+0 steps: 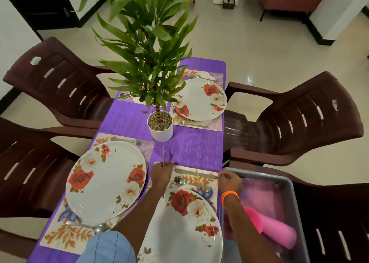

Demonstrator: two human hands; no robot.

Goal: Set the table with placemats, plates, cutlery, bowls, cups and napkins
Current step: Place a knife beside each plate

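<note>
While left hand (161,174) grips thin steel utensil (163,158), glossy round plate (184,225) below.

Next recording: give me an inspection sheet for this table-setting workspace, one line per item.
Surface: table under purple cloth.
Job's things: three floral plates on placemats; a fourth placemat sits behind the plant; knife and spoon above the near plate.
Clutter: potted plant at centre.
Grippers: left hand holds a thin piece of cutlery; right hand grips the knife's end.
Cables: nothing seen.
Surroundings: brown chairs; grey tub with pink cups at right.
</note>
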